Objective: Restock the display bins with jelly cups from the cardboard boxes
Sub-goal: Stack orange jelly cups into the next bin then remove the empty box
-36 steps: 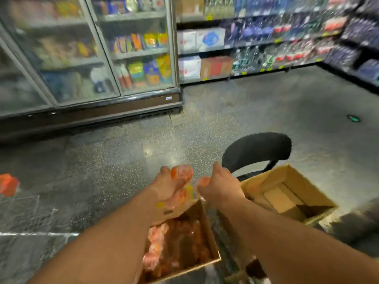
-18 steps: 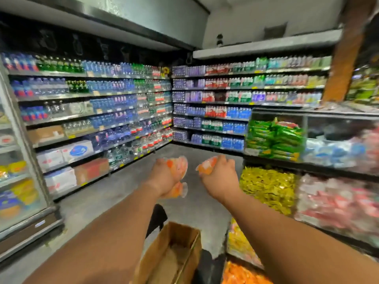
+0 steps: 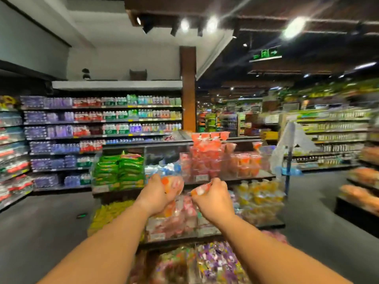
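**Both hands loaded, arms out toward the jelly bins**

The left hand (image 3: 154,194) has its grip curled round a clutch of jelly cups (image 3: 173,185), orange and pink, bulging out past the fingers at about two o'clock from the knuckles. The right hand (image 3: 214,198) pinches a smaller jelly cup (image 3: 200,190) that sticks out at ten o'clock, toward the other hand. The two loads sit just beside each other and do not clearly touch.

Both are held in the air in front of the tiered display stand, level with the middle bin (image 3: 176,220) of pink and orange cups. The upper bins (image 3: 207,160), at twelve o'clock from the hands, are already stacked high with red and orange cups.

The risk I'd watch is the left handful: it looks like more than one cup in a loose hold, so a cup could slip and fall into the sweets bin (image 3: 213,263) at six o'clock, or onto the floor (image 3: 51,232). Tipping more onto the tall red stack might also topple it.

The picture is too smeared to tell lid from base. The right cup's long axis seems to run roughly sideways between the hands, the left bundle's slanting up and away.
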Available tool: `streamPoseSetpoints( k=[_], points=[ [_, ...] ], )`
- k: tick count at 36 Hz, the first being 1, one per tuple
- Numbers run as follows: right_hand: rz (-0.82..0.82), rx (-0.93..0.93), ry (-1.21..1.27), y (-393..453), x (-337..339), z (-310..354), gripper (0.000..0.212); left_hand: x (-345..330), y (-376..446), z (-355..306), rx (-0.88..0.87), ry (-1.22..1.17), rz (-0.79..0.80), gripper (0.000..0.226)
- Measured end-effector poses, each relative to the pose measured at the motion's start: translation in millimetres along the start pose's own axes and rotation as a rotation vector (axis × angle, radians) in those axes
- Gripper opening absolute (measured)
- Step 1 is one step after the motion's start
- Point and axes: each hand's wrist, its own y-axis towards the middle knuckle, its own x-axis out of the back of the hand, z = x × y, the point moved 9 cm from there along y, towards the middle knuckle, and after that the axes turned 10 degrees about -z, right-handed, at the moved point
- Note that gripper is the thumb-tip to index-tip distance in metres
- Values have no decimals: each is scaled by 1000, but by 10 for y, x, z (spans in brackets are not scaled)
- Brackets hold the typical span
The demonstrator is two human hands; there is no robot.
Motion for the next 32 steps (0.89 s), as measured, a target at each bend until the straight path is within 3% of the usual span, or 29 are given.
streamPoseSetpoints(
  k=[6, 12, 17, 23, 27, 32],
  points=[
    [-39, -49, -63, 800, 758, -810, 67, -931, 262, -1073, -38, -5, 89, 72],
    [-61, -81, -7, 1643, 1094, -1359, 78, -1568, 699, -1762, -88, -14, 102, 71],
    [-83, -114, 4, 2223, 1091, -1762, 77, -2141, 1098, -2053, -112, -30, 100, 71],
    [-112, -107, -4, 2995, 961, -2105, 61, -2768, 1743, -2401, -146, -58, 135, 75],
    [-131, -121, 39, 3553, 1019, -2198, 72, -3011, 2259, -2652, -164, -49, 120, 86],
    [-134, -112, 42, 4322, 906, -2388, 70, -3244, 2832, -2842, -148, -25, 79, 86]
  ],
)
